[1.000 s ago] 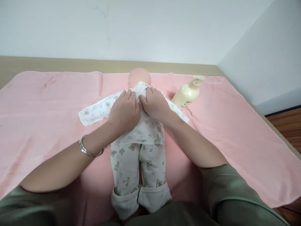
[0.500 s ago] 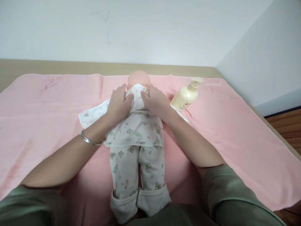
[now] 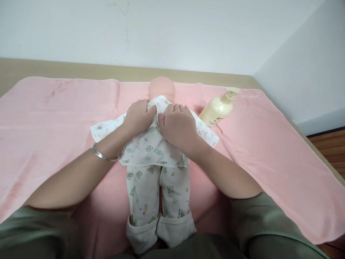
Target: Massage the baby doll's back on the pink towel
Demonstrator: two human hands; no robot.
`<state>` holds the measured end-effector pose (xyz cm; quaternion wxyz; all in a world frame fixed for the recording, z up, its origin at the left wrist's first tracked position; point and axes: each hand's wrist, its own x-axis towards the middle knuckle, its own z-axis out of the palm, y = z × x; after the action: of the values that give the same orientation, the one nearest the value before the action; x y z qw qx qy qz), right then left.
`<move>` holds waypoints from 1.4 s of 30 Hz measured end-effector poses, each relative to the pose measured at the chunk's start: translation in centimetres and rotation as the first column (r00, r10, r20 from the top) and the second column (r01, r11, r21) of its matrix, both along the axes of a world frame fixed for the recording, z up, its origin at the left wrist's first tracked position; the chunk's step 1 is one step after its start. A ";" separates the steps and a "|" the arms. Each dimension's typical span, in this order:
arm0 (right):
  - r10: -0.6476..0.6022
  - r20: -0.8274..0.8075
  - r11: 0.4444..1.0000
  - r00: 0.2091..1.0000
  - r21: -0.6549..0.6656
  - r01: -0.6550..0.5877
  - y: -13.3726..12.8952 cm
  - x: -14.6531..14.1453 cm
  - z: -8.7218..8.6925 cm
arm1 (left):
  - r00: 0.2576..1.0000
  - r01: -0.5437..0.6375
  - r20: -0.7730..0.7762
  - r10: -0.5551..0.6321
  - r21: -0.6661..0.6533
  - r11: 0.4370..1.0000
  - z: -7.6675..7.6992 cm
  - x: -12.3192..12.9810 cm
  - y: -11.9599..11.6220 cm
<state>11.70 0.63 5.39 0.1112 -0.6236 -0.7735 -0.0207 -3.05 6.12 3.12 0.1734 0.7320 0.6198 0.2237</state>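
A doll lies on a pink cloth, its bald head [image 3: 161,88] away from me. It wears a white patterned top [image 3: 151,149] with the sleeves spread sideways, and matching trousers [image 3: 172,189] with turned-up cuffs. My left hand [image 3: 139,117] rests on the top's left shoulder, thumb towards the collar; what its fingers grip, if anything, is hidden. My right hand [image 3: 179,126] lies over the right side of the chest with the fingers pointing towards the head, slightly apart. Both hands touch the top just below the doll's head.
A pale yellow pump bottle [image 3: 219,108] is on the pink cloth [image 3: 269,154], right of the doll. The cloth covers a wooden surface [image 3: 94,70] that meets a white wall behind. Another pale wall or panel is at the right.
My right hand has moved down from beside the doll's neck onto the chest, uncovering more of the right sleeve. My left hand has shifted slightly. The view has moved a little.
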 end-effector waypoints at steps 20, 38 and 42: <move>0.058 -0.057 0.993 0.997 -0.095 -0.063 1.2 1.1 1.1 | 1.000 -0.023 0.003 0.024 -0.063 0.998 0.2 -0.4 0.3; 0.029 0.022 0.998 0.999 -0.063 -0.027 1.3 0.7 0.6 | 0.999 -0.032 0.008 0.033 -0.058 0.998 0.3 -0.1 0.0; 0.012 -0.082 0.989 0.997 -0.148 -0.025 2.3 1.5 0.8 | 0.995 -0.051 -0.083 0.053 0.031 0.998 0.5 0.6 -1.6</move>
<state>13.16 2.89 6.21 0.0958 -0.6233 -0.7735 0.0635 -2.40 4.50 3.61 0.1311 0.7268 0.6420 0.2061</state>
